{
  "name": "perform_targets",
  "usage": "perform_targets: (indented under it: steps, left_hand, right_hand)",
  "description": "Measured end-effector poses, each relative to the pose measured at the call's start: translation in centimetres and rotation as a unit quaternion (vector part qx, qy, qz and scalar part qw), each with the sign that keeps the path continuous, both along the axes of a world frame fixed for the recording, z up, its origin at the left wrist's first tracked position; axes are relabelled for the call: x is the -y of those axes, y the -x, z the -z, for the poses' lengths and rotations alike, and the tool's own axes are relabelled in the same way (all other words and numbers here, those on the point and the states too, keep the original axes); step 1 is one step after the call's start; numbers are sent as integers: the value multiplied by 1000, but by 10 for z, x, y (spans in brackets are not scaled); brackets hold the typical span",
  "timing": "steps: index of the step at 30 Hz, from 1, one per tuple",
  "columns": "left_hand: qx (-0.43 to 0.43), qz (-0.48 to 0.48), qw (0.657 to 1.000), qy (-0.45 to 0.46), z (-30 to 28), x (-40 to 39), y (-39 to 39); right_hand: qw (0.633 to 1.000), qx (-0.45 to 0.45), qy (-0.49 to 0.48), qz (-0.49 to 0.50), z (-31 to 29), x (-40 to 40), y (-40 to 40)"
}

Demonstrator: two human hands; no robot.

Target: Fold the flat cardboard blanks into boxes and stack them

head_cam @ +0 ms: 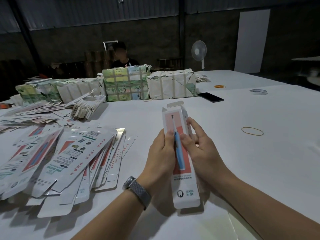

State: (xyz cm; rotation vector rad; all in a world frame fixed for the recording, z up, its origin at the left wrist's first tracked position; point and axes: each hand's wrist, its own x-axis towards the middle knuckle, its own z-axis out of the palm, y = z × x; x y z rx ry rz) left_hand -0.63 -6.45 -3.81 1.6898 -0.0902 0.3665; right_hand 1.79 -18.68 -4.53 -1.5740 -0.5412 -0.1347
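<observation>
In the head view, at lower centre of the frame, both hands hold 1 long, narrow box upright above the white surface. The left hand grips its left edge with the thumb on the printed face; the right hand curls round the right side. Its top flaps stand open. The thin card looks light, easily creased and somewhat glossy, so holding it by the long edges seems safest. Flat blanks lie heaped at lower left.

Head view, forward-down, apparently close over table
</observation>
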Motion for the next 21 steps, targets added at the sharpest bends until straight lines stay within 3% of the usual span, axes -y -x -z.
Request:
perform_targets:
  steps: [10,14,21]
  left_hand:
    - [-45,75,996,-17,3,7,7]
    - [-38,50,997,-47,1,5,8]
    - [-17,25,999,21,-4,-1,6]
  right_hand:
    - [998,-18,-35,58,0,11,-11]
    - [998,-30,-20,44,1,7,-11]
    - [997,-53,-53,-28,-4,4,-1]
